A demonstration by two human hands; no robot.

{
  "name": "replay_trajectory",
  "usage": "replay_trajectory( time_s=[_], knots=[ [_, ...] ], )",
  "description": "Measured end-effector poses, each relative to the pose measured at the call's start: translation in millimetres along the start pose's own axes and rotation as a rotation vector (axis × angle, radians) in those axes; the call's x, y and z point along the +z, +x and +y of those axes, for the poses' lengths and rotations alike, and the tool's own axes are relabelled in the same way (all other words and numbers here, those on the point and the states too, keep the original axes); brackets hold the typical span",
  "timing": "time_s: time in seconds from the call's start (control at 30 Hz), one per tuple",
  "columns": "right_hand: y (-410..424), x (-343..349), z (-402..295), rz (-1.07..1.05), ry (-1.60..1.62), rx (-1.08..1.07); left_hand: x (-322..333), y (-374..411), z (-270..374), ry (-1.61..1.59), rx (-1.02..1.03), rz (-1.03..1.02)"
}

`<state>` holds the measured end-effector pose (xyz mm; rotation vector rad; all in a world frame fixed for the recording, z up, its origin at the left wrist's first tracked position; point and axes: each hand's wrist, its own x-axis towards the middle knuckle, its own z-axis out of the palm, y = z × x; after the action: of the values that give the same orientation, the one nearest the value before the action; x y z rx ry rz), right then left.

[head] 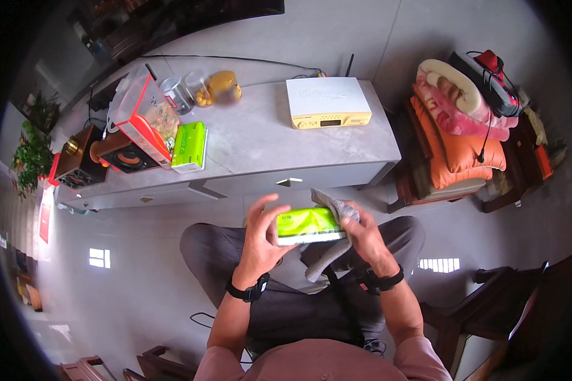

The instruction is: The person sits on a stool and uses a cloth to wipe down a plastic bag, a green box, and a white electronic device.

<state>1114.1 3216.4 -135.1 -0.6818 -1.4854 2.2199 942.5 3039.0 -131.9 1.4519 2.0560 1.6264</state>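
Between my two hands, above my knees, is a green and white soft pack of tissues (309, 224). My left hand (263, 233) grips its left end, with the thumb low and the fingers curled over the side. A grey cloth (331, 259) lies bunched under my right hand (366, 233), which presses it against the pack's right end. One corner of the cloth sticks up, and a longer part hangs below the pack. Each wrist wears a black strap.
Ahead stands a low cabinet (257, 138) bearing a white set-top box (329, 97), another green tissue pack (189, 145), a clear red-edged box (148, 114), jars (198, 88) and wooden speakers (131, 155). On the right, a chair (403, 190) holds orange cushions (472, 152) and a folded blanket (457, 105).
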Motion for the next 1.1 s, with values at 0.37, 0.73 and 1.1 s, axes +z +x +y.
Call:
replay_trajectory(
  time_s=[0.37, 0.73, 1.1],
  knots=[
    [-44, 53, 20, -0.057, -0.756, -0.512, 26, -19, -26, -1.034, -0.578, 0.216],
    [13, -7, 56, 0.129, -0.656, -0.202, -9, 2, -1, -0.658, -0.634, -0.112],
    [32, -61, 118, 0.046, -0.711, 0.109, -168, 169, -94, 1.116, -0.287, 0.206]
  ],
)
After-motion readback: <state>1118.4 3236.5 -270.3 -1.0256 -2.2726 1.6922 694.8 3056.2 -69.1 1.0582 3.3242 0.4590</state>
